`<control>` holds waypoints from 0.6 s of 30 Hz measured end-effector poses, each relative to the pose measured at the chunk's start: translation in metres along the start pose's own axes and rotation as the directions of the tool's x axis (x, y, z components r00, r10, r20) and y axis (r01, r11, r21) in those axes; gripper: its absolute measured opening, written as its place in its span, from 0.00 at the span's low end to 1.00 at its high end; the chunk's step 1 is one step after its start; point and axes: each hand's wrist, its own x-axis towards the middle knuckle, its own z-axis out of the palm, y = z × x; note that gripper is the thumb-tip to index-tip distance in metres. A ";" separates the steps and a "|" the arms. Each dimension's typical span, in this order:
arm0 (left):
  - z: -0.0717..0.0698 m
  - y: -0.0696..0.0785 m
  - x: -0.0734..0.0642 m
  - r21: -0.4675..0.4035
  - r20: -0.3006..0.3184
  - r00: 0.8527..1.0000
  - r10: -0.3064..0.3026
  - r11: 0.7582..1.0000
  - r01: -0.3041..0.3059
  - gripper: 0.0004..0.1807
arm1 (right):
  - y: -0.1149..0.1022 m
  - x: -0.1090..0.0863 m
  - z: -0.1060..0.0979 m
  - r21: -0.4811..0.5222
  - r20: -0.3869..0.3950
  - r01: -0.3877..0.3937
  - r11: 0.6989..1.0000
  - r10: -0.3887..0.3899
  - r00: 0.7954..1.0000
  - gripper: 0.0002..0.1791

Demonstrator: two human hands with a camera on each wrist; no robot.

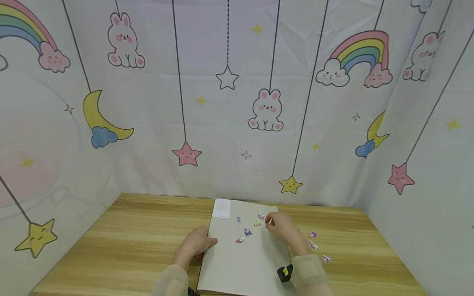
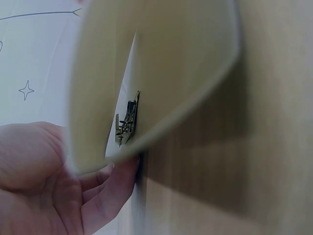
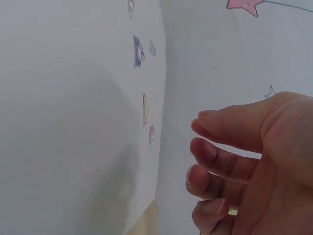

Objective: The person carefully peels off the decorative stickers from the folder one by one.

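A file folder with a blank white top page (image 1: 244, 267) lies on the table, its metal clip (image 2: 126, 125) showing inside the spine in the left wrist view. My left hand (image 1: 196, 241) grips the folder's left edge, thumb on the page and fingers at the side. Small cartoon stickers are scattered over the upper page, among them a purple one (image 1: 247, 232), a yellow one (image 1: 257, 224) and a pink one (image 1: 261, 216). Above the page's right side hovers my right hand (image 3: 254, 161), fingers loosely curled; nothing shows between thumb and fingertips.
Several loose stickers (image 1: 312, 245) lie on the wooden table (image 1: 355, 255) right of the folder. A small white rectangle (image 1: 221, 208) marks the page's top left corner. Behind and at both sides hangs a white cloth (image 1: 222, 172) printed with rabbits, stars and rainbows.
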 end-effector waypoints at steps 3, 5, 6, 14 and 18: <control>-0.001 -0.001 -0.001 0.007 -0.003 1.000 0.004 1.000 -0.004 0.12 | -0.010 0.001 0.010 -0.027 0.044 0.054 0.998 -0.053 0.998 0.02; 0.000 -0.001 0.000 0.005 -0.004 1.000 0.007 1.000 -0.007 0.12 | -0.015 0.002 0.016 -0.025 0.068 0.077 0.997 -0.075 0.995 0.02; 0.000 -0.001 0.000 0.003 -0.004 1.000 0.005 1.000 -0.005 0.12 | -0.018 0.002 0.019 -0.022 0.082 0.077 0.997 -0.075 0.994 0.03; 0.000 -0.001 -0.001 -0.010 -0.001 1.000 0.003 1.000 -0.003 0.11 | -0.039 0.002 0.045 -0.058 0.139 0.031 0.998 -0.023 0.990 0.10; 0.000 -0.002 0.000 -0.010 -0.004 1.000 0.008 1.000 -0.008 0.11 | -0.047 0.000 0.050 -0.080 0.148 0.054 0.995 -0.042 0.988 0.06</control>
